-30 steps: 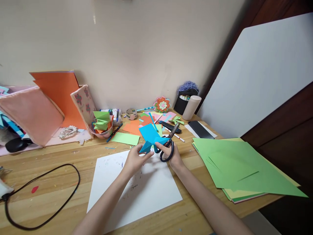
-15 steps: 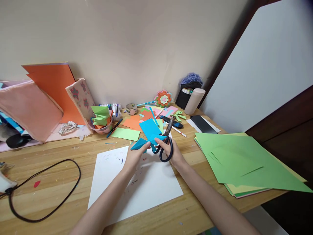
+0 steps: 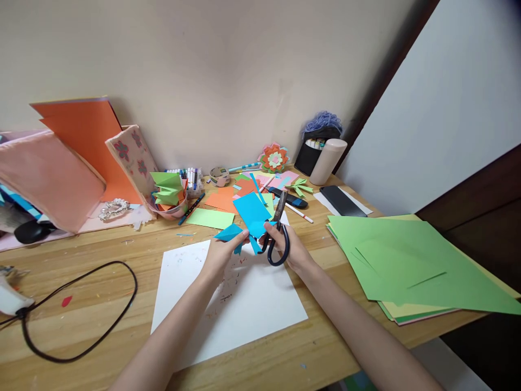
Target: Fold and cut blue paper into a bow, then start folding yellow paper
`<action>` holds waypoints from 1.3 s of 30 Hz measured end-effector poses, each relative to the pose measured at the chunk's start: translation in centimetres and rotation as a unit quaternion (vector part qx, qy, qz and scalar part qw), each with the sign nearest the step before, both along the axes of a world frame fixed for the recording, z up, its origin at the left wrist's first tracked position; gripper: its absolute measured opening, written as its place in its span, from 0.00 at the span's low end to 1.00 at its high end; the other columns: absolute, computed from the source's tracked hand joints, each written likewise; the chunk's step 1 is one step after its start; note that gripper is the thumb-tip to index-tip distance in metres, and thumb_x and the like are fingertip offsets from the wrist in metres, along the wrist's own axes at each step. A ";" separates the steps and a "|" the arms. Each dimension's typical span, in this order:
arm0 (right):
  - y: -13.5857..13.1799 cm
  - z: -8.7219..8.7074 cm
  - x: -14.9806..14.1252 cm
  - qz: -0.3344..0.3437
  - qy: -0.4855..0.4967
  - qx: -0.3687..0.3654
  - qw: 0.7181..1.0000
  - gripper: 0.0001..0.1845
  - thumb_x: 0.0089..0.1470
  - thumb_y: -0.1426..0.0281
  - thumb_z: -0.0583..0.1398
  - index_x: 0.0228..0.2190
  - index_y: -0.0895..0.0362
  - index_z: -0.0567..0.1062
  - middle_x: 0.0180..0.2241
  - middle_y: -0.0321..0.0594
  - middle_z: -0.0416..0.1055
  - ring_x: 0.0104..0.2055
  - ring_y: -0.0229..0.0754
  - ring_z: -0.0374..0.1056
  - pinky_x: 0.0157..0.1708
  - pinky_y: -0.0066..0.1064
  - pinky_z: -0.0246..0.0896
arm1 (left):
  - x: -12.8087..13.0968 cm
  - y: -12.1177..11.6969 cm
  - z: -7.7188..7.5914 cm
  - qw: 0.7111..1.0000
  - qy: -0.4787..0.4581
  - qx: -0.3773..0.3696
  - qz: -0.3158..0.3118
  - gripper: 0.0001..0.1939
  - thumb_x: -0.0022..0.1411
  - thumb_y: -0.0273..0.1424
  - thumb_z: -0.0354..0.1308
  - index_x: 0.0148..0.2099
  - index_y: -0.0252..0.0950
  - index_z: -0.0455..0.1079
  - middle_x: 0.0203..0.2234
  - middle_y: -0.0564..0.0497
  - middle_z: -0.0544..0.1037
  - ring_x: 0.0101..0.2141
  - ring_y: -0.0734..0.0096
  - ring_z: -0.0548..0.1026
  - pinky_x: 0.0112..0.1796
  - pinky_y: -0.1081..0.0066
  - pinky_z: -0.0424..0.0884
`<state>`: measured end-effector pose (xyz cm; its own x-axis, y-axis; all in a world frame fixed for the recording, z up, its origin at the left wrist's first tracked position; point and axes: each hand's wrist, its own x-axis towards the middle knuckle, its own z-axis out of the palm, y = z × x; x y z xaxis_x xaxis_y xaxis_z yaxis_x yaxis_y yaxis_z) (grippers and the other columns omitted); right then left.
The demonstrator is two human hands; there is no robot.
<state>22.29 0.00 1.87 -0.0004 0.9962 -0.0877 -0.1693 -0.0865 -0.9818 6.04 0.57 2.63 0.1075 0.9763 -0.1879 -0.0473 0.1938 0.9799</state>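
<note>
My left hand [image 3: 222, 254] pinches a folded blue paper [image 3: 250, 213] by its lower left flap, just above a white sheet [image 3: 240, 309] on the wooden desk [image 3: 101, 260]. My right hand [image 3: 291, 247] has its fingers through the loops of black-handled scissors [image 3: 279, 233]. The scissor blades point up and away, against the right edge of the blue paper. Both hands hover close together over the far edge of the white sheet.
A stack of green sheets [image 3: 411, 266] lies at the right. Paper scraps, markers [image 3: 189, 178], a paper flower [image 3: 274, 158], a cup of folded green paper [image 3: 169, 195] and a black phone [image 3: 341, 200] crowd the back. A black cable loop [image 3: 77, 309] lies left. Orange card [image 3: 87, 141] leans on the wall.
The blue paper has turned, its lower flap swinging out to the left. The scissors have tipped more upright against the paper. The view has shifted slightly.
</note>
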 end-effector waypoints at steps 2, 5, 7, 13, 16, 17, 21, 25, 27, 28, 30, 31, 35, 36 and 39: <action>0.6 0.1 0.7 -0.031 -0.007 -0.025 0.999 0.27 0.45 0.46 0.57 0.24 0.60 0.72 0.23 0.40 0.70 0.23 0.38 0.65 0.23 0.28 0.61 | -0.3 0.3 -0.1 1.000 -0.002 -0.009 0.017 0.16 0.44 0.43 0.64 0.28 0.34 0.74 0.29 0.47 0.79 0.36 0.60 0.75 0.37 0.67 0.67; 1.5 0.0 2.8 -0.086 -0.125 -0.041 0.988 0.30 0.47 0.43 0.51 0.24 0.58 0.70 0.22 0.40 0.69 0.19 0.37 0.63 0.20 0.29 0.57 | -0.8 0.8 0.2 0.998 -0.018 -0.032 0.053 0.15 0.42 0.42 0.66 0.27 0.34 0.74 0.27 0.47 0.79 0.36 0.60 0.75 0.38 0.66 0.67; 1.9 -0.1 4.3 -0.095 -0.342 -0.024 0.935 0.25 0.47 0.47 0.55 0.23 0.57 0.71 0.23 0.43 0.70 0.25 0.42 0.66 0.24 0.30 0.56 | -1.1 1.0 0.7 0.996 -0.037 -0.043 0.064 0.14 0.40 0.40 0.67 0.25 0.34 0.73 0.25 0.48 0.78 0.35 0.61 0.75 0.39 0.66 0.68; 1.5 -0.2 5.8 -0.044 -0.664 -0.064 0.744 0.11 0.47 0.64 0.60 0.30 0.59 0.74 0.32 0.51 0.74 0.37 0.55 0.70 0.30 0.36 0.59 | -2.5 -0.1 1.6 0.996 -0.041 -0.079 -0.021 0.13 0.41 0.35 0.67 0.26 0.32 0.71 0.24 0.50 0.76 0.29 0.67 0.75 0.36 0.67 0.69; 1.1 0.2 5.2 -0.005 -0.651 0.005 0.759 0.12 0.45 0.68 0.62 0.33 0.61 0.75 0.34 0.51 0.74 0.40 0.55 0.69 0.37 0.40 0.62 | -3.6 -0.5 1.1 0.995 0.002 -0.084 -0.045 0.13 0.42 0.35 0.66 0.24 0.32 0.68 0.21 0.52 0.73 0.25 0.72 0.72 0.29 0.72 0.68; 0.9 0.4 4.8 0.013 -0.625 0.058 0.778 0.13 0.44 0.70 0.63 0.36 0.61 0.75 0.37 0.50 0.74 0.42 0.54 0.68 0.41 0.40 0.61 | -3.9 -0.6 1.0 0.995 0.005 -0.088 -0.053 0.13 0.42 0.35 0.66 0.24 0.33 0.67 0.21 0.52 0.73 0.24 0.74 0.71 0.28 0.73 0.67; 0.1 0.7 2.7 0.144 -0.411 0.288 0.853 0.21 0.49 0.74 0.61 0.46 0.50 0.71 0.49 0.42 0.68 0.52 0.45 0.64 0.50 0.38 0.59 | -4.4 -0.2 1.3 0.985 -0.013 -0.124 -0.121 0.13 0.43 0.35 0.66 0.26 0.32 0.68 0.20 0.53 0.72 0.21 0.76 0.68 0.24 0.75 0.63; -0.4 -0.1 0.6 0.176 -0.246 0.386 0.872 0.16 0.51 0.76 0.60 0.42 0.49 0.75 0.44 0.41 0.71 0.47 0.42 0.68 0.46 0.36 0.64 | -4.3 0.3 1.9 0.972 0.004 -0.131 -0.195 0.14 0.45 0.38 0.66 0.27 0.32 0.70 0.18 0.53 0.72 0.21 0.77 0.68 0.23 0.76 0.59; -0.6 -0.6 -0.1 0.153 -0.214 0.415 0.871 0.15 0.52 0.78 0.59 0.40 0.51 0.76 0.41 0.42 0.73 0.44 0.42 0.69 0.44 0.36 0.66 | -4.1 0.6 1.9 0.968 0.001 -0.138 -0.210 0.15 0.47 0.40 0.65 0.26 0.31 0.70 0.18 0.53 0.72 0.20 0.77 0.68 0.22 0.76 0.59; -0.6 -0.7 -0.2 0.142 -0.210 0.427 0.868 0.15 0.52 0.78 0.59 0.40 0.51 0.76 0.40 0.43 0.74 0.43 0.41 0.70 0.44 0.36 0.66 | -4.1 0.7 1.9 0.966 -0.009 -0.149 -0.210 0.16 0.47 0.41 0.64 0.26 0.31 0.70 0.18 0.53 0.72 0.20 0.78 0.67 0.23 0.77 0.59; -0.8 -0.7 -0.3 0.132 -0.219 0.446 0.858 0.15 0.51 0.78 0.59 0.41 0.53 0.76 0.39 0.44 0.74 0.42 0.42 0.70 0.43 0.35 0.67 | -4.0 0.8 1.8 0.961 -0.043 -0.177 -0.205 0.17 0.48 0.42 0.63 0.25 0.31 0.69 0.18 0.54 0.71 0.20 0.79 0.67 0.24 0.77 0.62; -0.9 -0.7 -0.3 0.130 -0.228 0.455 0.851 0.15 0.51 0.78 0.59 0.41 0.53 0.76 0.39 0.44 0.75 0.42 0.42 0.71 0.42 0.35 0.68 | -4.0 0.8 1.8 0.958 -0.061 -0.192 -0.206 0.17 0.49 0.42 0.63 0.26 0.32 0.69 0.18 0.54 0.71 0.20 0.79 0.67 0.25 0.77 0.63; -1.3 -0.5 -0.1 0.113 -0.265 0.492 0.821 0.17 0.52 0.79 0.58 0.43 0.53 0.74 0.40 0.44 0.75 0.43 0.42 0.71 0.40 0.34 0.69 | -4.2 0.7 2.0 0.945 -0.089 -0.225 -0.220 0.19 0.50 0.46 0.60 0.29 0.32 0.71 0.22 0.51 0.74 0.26 0.75 0.72 0.31 0.75 0.67; -1.4 -0.6 0.0 0.109 -0.272 0.502 0.814 0.18 0.52 0.79 0.58 0.44 0.54 0.74 0.40 0.45 0.75 0.43 0.42 0.71 0.40 0.34 0.69 | -4.2 0.7 2.1 0.944 -0.085 -0.226 -0.226 0.19 0.50 0.46 0.60 0.29 0.31 0.71 0.22 0.51 0.74 0.26 0.75 0.72 0.31 0.74 0.67; -1.6 -0.7 0.0 0.096 -0.290 0.522 0.797 0.20 0.52 0.80 0.57 0.45 0.54 0.73 0.40 0.46 0.75 0.43 0.43 0.71 0.39 0.35 0.69 | -4.2 0.4 2.5 0.938 -0.078 -0.231 -0.244 0.17 0.49 0.42 0.63 0.25 0.31 0.71 0.18 0.53 0.72 0.22 0.78 0.69 0.28 0.76 0.66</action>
